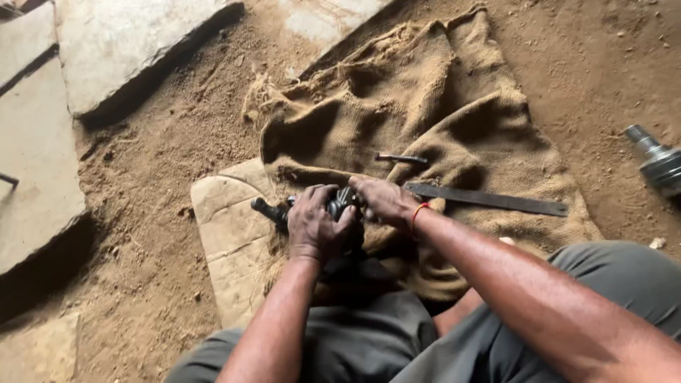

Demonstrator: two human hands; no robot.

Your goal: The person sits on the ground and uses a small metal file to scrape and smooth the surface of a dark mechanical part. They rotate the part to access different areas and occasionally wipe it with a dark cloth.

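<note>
Left hand: our left hand (312, 223) wraps its fingers (320, 195) tightly over the top of a dark, greasy metal part with a short stub shaft (273, 211); the fingers are clenched on it.
Right hand: our right hand (383, 200) comes in from the right and presses against the same part, fingers curled round its far side; a thin red thread band (417, 213) circles the wrist.
Dark part: it sits low between our knees, over the near edge of the sacking, with its stub end pointing left across the pale slab; most of its body is hidden under our hands, so we can only say it looks like a mechanical joint.
Sacking: a crumpled brown burlap sack (425, 92) is spread on the dirt floor (163, 156) ahead of us.
Flat bar: a long, flat, dark metal strip (489, 199) lies on the sack just right of our right hand.
Small rod: a short dark metal pin (401, 159) rests on the sack, a little beyond the hands.
Pale slab: a cracked, light stone piece (227, 234) lies under the left edge of the sack.
Grey fitting: a grey metal cylindrical fitting (656, 159) lies on the dirt at the right edge, well apart.
Stone slabs: large flat grey stones (120, 50) fill the upper left.
Legs: our grey trousers (369, 347) frame the bottom of the view.
</note>
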